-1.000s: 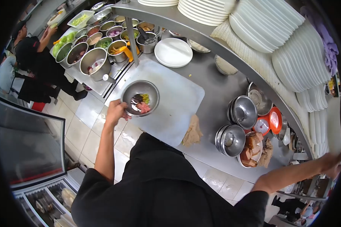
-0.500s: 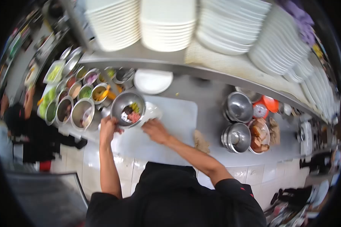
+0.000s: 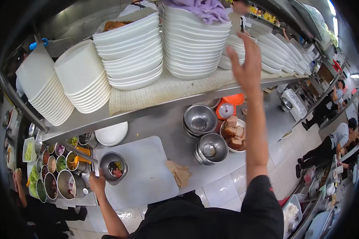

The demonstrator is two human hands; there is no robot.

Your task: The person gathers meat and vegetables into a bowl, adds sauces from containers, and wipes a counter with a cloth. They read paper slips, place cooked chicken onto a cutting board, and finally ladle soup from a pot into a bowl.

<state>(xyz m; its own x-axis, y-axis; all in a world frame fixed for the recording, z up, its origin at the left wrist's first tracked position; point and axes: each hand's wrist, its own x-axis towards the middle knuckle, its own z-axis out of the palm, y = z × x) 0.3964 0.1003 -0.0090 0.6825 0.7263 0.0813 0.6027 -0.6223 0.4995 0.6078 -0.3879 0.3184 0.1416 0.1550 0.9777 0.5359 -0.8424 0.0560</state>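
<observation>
A steel mixing bowl (image 3: 123,178) rests on the left part of the white cutting board (image 3: 147,157). Inside it are small heaps of chopped pink, yellow-green and dark food (image 3: 116,170). At the bowl's left rim, my left hand (image 3: 96,183) has its fingers closed on the edge, partly hidden. My right hand (image 3: 247,65) is raised in front of the shelf with its fingers apart and nothing in it. Near it are tall stacks of white dishes (image 3: 193,44) and a purple cloth (image 3: 201,10).
Metal tubs of chopped ingredients (image 3: 66,184) crowd the left. Steel bowls (image 3: 201,119), an orange scale (image 3: 226,110) and a bowl with meat chunks (image 3: 233,133) stand right. A brown crumpled cloth or paper (image 3: 178,174) lies beside the board. The shelf edge (image 3: 155,106) overhangs the counter.
My right hand has left the board area and risen to the right, opening before the shelf. The bowl has come down onto the board, my left hand still at its rim. My view has shifted right.
</observation>
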